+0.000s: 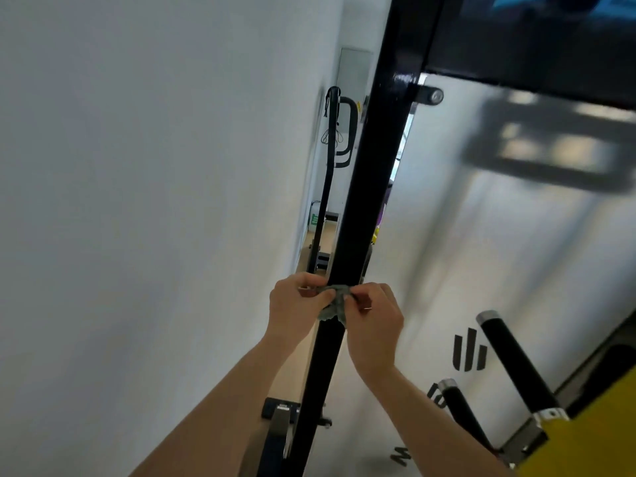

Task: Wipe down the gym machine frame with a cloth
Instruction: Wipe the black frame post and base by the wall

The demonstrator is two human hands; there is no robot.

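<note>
The left hand (298,299) pinches one end of the cloth (335,304) and the right hand (374,313) pinches the other, fingers curled. The cloth sits bunched between them against the near face of the post (364,187). It is a small grey-green rag, soft and crumpled, with a loose edge drooping just below the hands.

The post is a flat-sided black upright, glossy enough to catch a highlight where it meets the crossbar (516,46). From where I stand the job looks midway at best. The rag is low on the post, and I cannot tell which stretches are already clean. The long run above, the crossbar and the part below the hands may all need passes.

Right of the post, round black grips (512,359) with silver end caps stick out near a yellow panel (592,438). Left of the post is a plain white wall (137,166).
</note>
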